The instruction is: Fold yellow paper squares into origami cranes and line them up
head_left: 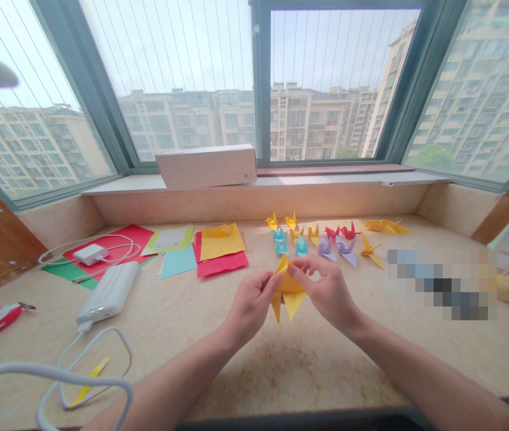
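Observation:
Between my two hands, above the stone ledge, is a partly folded piece of yellow origami paper (293, 302) with two long points hanging down. My left hand (256, 296) pinches its left side between thumb and fingers. On the upper right side, the thumb and fingertips of my right hand (323, 287) press the paper. Just beyond my hands stand several folded paper cranes: yellow ones (290, 221), light blue ones (301, 246), red ones (349, 231) and purple ones (346, 251). A larger yellow folded paper piece (387, 226) lies to their right.
Left of the cranes lie yellow paper sheets (221, 243), pink sheets (236, 261) and a blue sheet (177, 262). A white power bank (109, 291) with a cable (122, 341) sits further left, near a charger (91, 254). A white box (207, 167) rests on the windowsill.

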Available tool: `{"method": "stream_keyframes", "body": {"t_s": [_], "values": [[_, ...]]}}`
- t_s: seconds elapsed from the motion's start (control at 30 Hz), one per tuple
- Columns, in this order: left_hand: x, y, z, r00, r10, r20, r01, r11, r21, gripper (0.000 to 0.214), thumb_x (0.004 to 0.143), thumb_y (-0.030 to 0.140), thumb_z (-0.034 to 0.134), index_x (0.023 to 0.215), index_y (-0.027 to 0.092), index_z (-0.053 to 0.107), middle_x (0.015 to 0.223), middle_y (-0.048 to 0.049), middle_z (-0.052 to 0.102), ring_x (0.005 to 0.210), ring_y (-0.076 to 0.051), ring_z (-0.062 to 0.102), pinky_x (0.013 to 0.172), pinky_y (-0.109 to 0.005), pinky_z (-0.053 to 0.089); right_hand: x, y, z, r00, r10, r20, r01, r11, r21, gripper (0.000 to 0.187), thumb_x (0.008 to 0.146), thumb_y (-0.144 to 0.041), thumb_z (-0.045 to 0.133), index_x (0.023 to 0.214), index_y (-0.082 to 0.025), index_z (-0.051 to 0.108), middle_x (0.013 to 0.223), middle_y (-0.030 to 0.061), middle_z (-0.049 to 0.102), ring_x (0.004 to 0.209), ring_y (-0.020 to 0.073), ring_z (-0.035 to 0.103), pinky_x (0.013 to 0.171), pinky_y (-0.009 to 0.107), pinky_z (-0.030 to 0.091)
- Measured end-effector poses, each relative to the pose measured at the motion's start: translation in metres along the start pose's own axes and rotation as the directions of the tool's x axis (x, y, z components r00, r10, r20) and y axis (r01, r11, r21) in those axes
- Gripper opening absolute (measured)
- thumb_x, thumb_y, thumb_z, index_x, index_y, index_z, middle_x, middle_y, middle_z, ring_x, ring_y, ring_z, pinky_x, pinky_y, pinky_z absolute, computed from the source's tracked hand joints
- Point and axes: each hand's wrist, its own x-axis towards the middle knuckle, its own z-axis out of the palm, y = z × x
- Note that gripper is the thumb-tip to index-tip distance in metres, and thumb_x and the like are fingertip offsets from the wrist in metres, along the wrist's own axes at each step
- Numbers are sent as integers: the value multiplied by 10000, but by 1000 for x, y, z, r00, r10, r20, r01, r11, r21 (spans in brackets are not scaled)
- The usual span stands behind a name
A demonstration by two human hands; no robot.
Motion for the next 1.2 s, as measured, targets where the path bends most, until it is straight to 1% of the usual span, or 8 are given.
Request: {"method": "stream_keyframes", "body": {"t_s": [0.17, 0.37, 0.5, 0.67, 0.73, 0.9, 1.07, 1.2], "values": [[-2, -2, 1, 999, 12, -48, -7, 996, 92, 388, 895, 483, 544, 740, 139, 638, 649, -14, 633, 578, -125, 564, 520, -192, 411, 1, -3, -1, 997, 70, -12, -69, 996, 54, 147, 836, -328, 657, 852, -190, 706, 781, 34, 699, 694, 168, 595, 683, 312, 459], [-4, -1, 2, 998, 19, -55, -12, 993, 113, 359, 876, 464, 576, 693, 156, 602, 592, 4, 623, 526, -113, 564, 475, -180, 386, 1, 1, 2, 976, 198, 87, -215, 941, 261, 221, 831, -401, 664, 858, -182, 668, 781, 45, 688, 695, 175, 613, 635, 295, 483], [-5, 3, 3, 995, 23, -101, -6, 987, 163, 374, 861, 455, 591, 638, 156, 565, 547, 14, 587, 494, -101, 524, 461, -179, 351, 0, -1, 1, 964, 224, 144, -262, 893, 366, 264, 838, -437, 662, 877, -176, 666, 819, 53, 699, 729, 177, 633, 649, 288, 503], [-5, 6, 2, 994, 33, -106, -10, 978, 210, 370, 882, 440, 556, 648, 154, 575, 538, 9, 597, 484, -98, 511, 455, -180, 330, 1, -2, -1, 963, 213, 167, -255, 919, 300, 331, 803, -466, 700, 933, -162, 696, 826, 66, 707, 732, 184, 632, 661, 305, 511], [-5, 5, 3, 994, 35, -104, -12, 976, 218, 368, 881, 436, 559, 644, 156, 574, 533, 10, 599, 478, -97, 513, 454, -180, 329, 2, -1, -1, 967, 209, 143, -241, 934, 264, 324, 777, -453, 729, 916, -161, 704, 811, 63, 706, 716, 181, 625, 657, 307, 508], [-6, 5, 4, 993, 58, -107, -29, 966, 255, 383, 881, 416, 564, 595, 162, 550, 507, 13, 593, 459, -92, 515, 452, -178, 336, 2, 2, 0, 969, 213, 123, -239, 935, 262, 301, 793, -454, 711, 874, -164, 715, 803, 64, 711, 707, 181, 627, 659, 312, 510], [-7, 6, 4, 992, 78, -102, -49, 963, 264, 370, 888, 411, 558, 613, 163, 555, 519, 11, 601, 467, -97, 531, 457, -179, 345, 1, 3, -1, 957, 229, 180, -276, 909, 311, 352, 792, -476, 710, 952, -163, 697, 817, 64, 701, 700, 175, 628, 648, 310, 518], [-7, 5, 3, 990, 83, -110, -51, 962, 268, 383, 885, 450, 564, 636, 160, 571, 532, 6, 602, 479, -104, 542, 459, -180, 349, 2, -3, -3, 955, 179, 238, -237, 940, 244, 363, 757, -467, 751, 964, -175, 692, 769, 35, 683, 677, 162, 615, 638, 297, 518]]}}
